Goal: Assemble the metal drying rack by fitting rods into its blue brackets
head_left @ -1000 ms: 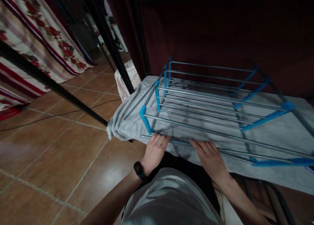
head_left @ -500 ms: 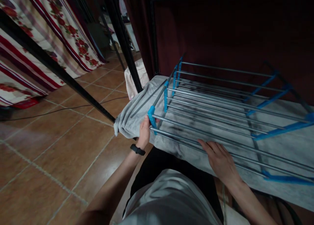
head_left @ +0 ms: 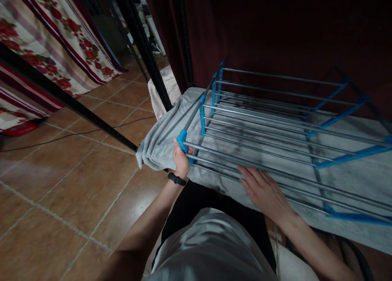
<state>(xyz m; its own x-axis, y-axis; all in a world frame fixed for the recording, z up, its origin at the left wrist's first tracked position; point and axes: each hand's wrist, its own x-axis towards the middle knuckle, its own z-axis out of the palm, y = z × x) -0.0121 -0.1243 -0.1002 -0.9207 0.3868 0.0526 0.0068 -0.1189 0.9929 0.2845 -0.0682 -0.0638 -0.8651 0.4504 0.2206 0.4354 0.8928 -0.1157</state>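
A shoe rack [head_left: 263,148] of long grey metal tubes with blue plastic joints lies on a grey blanket in front of me. My left hand [head_left: 181,157], a black band at its wrist, is closed around the blue corner joint [head_left: 182,138] at the rack's near left end. Some of its fingers are hidden behind the joint. My right hand [head_left: 260,187] rests on the near tubes, right of the left hand, with its fingers stretched out and lying flat. A loose-looking thin rod [head_left: 180,121] slants out from the rack's left end over the blanket.
The grey blanket [head_left: 156,150] hangs over the left edge of the raised surface. Black frame bars [head_left: 76,103] cross at the left. Beyond lie a tiled floor [head_left: 55,191], a dark cable [head_left: 122,122] and a flowered curtain [head_left: 85,48]. A dark red curtain [head_left: 260,32] hangs behind the rack.
My left hand has wrapped further round the blue corner joint, which sits slightly higher off the blanket. My right hand has slid left along the tubes. The view has shifted a little.
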